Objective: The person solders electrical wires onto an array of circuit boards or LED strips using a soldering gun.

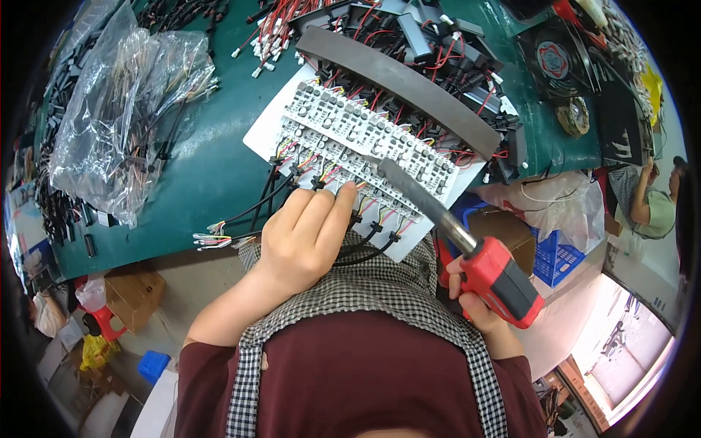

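A white panel of small circuit boards [350,124], dense with components, lies tilted on a white sheet [261,131] before me. Short coloured wires and black cables [264,198] leave its near edge. My left hand [307,226] rests at that edge, fingertips pinched together around a thin wire at the boards; the fingers partly hide it. In my right hand [471,296] is a red and black soldering gun [504,281]. Its long metal barrel slants up and left, the dark tip over the boards, just beyond my left fingertips. Whether the tip touches a joint, I cannot tell.
A curved dark bar [401,82] lies across the panel's far side. Behind it are heaped black cases with red wires [456,55]. A clear plastic bag [109,124] sits left on the green table [219,146]. A fan [553,58] stands right; a blue crate [555,259] is below.
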Demonstrator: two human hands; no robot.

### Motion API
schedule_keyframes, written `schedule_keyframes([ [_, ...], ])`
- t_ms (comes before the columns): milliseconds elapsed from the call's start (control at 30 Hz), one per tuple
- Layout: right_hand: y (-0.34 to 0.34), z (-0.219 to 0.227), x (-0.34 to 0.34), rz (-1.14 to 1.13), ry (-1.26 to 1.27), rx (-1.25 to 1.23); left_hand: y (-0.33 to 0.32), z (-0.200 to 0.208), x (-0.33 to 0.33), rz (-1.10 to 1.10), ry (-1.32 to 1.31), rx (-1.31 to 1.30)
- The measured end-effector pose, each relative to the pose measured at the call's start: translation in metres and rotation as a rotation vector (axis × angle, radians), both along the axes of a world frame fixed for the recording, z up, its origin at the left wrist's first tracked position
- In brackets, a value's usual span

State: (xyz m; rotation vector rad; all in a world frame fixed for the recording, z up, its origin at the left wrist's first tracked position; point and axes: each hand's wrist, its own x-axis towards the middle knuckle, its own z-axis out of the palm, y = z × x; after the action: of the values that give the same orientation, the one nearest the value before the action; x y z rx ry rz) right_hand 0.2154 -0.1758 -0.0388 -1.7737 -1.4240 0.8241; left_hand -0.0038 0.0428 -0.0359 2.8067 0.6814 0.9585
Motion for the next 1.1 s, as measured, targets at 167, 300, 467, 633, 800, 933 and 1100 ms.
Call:
schedule_keyframes([
  [167, 0.0, -0.005, -0.003, -0.105, 0.254, 0.038, 0.002, 0.003, 0.001, 0.051, 0.023, -0.036],
  [300, -0.001, -0.005, -0.003, -0.129, 0.31, -0.031, 0.002, 0.004, 0.001, 0.044, 0.025, -0.09],
  [467, 0.006, -0.003, -0.004, -0.103, 0.272, 0.005, 0.003, 0.005, 0.0, 0.031, 0.024, -0.106],
  [633, 0.016, -0.001, -0.002, -0.047, 0.249, 0.024, 0.003, 0.007, 0.0, 0.029, 0.042, -0.146],
  [800, 0.02, 0.0, -0.006, -0.087, 0.262, 0.067, 0.003, 0.008, 0.001, 0.032, 0.039, -0.172],
  [933, 0.035, 0.007, 0.003, 0.143, 0.054, 0.17, 0.003, 0.009, 0.0, 0.029, 0.058, -0.191],
  [1100, 0.038, 0.01, 0.005, 0.143, 0.034, 0.128, 0.002, 0.009, 0.0, 0.033, 0.066, -0.199],
])
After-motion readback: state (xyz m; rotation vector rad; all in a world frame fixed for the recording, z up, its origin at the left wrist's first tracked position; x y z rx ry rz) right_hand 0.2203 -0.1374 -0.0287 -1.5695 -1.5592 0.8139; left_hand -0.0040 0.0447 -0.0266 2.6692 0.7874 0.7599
